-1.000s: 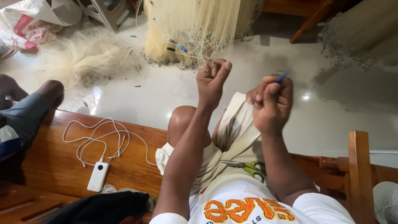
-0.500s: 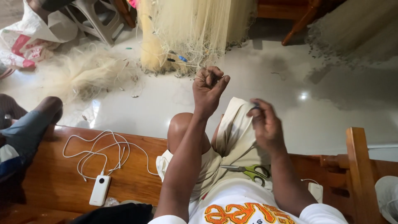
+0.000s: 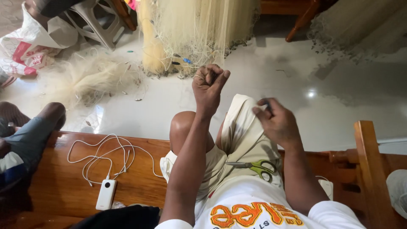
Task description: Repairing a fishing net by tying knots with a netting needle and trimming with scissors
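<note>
Sitting on a polished brown wooden bench (image 3: 63, 178), a person is working fine pale monofilament fishing net (image 3: 199, 29), the bulk of which is hanging in a cream curtain and pooling on the glossy white tiled floor (image 3: 254, 85) ahead. The left hand (image 3: 208, 87) is rising above the bare knee with its fingers (image 3: 220, 78) curling tightly together, apparently pinching a strand too thin to make out. The right hand (image 3: 275, 123) is resting lower, over the beige shorts (image 3: 241, 127), its fingers pressing on a small dark slender tool (image 3: 266, 101), probably a netting needle, though blur is hiding the detail. Green-handled scissors (image 3: 256, 167) are lying closed on the lap, untouched by either hand.

Judging from the layout, the work is appearing to be midway: a loose heap of pale cut fibre (image 3: 85, 78) is lying on the floor to the left, suggesting some trimming is finished, while a large expanse of net is remaining in front. How much of it is mended cannot be told.

On the bench, a white power bank (image 3: 105, 194) with a coiled white cable (image 3: 106, 154) is lying beside another person's knee (image 3: 48, 114).
</note>
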